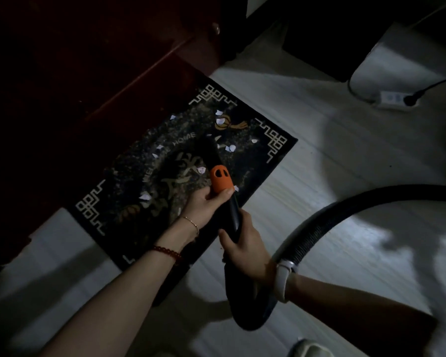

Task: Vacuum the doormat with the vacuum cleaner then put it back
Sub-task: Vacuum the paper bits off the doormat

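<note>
1. Head view, looking down in a dim room: the pale floor carries everything here, with a dark reddish door standing along its far left edge.
2. The doormat lies flat on the floor, its far edge tucked against the foot of the door. It is black with pale knot patterns in its corners and the words WELCOME HOME curving across the middle.
3. The ribbed vacuum hose arcs over the floor from the right edge of the view, loops low near the person and rises into the wand.
4. The black vacuum wand slants up over the near right part of the mat, with an orange collar partway along and a dark nozzle reaching the mat's centre.
5. The left hand has its grip closed round the wand just below the orange collar; two bracelets sit on that wrist.
6. The right hand has its grip wrapped round the wand lower down, a white band on its wrist.
7. A white power strip lies on the floor toward the far right, a black plug in it.
8. White paper scraps lie scattered across the mat, most toward its far right half.
</note>
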`<state>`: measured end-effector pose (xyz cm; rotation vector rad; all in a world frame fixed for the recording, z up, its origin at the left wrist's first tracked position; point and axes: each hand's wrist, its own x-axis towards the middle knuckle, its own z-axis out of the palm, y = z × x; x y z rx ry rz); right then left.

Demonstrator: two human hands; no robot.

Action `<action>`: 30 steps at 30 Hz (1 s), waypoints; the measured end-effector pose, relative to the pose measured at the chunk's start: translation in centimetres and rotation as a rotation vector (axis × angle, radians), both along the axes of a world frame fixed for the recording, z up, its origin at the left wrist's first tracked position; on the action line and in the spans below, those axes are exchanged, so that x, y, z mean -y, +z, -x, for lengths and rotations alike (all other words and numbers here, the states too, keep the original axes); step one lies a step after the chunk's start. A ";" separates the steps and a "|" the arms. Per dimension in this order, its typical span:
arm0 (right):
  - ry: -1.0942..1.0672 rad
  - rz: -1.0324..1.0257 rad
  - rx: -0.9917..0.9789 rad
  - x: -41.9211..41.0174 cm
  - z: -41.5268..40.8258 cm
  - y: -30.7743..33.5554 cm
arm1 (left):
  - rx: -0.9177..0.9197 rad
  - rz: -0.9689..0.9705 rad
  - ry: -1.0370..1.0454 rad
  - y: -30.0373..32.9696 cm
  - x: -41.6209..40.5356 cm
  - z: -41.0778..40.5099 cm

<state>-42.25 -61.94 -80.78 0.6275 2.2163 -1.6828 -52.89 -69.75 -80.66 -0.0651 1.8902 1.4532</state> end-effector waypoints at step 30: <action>-0.517 0.523 0.097 -8.1 14.3 -3.9 | -0.048 -0.146 -0.047 -3.6 -2.4 -2.0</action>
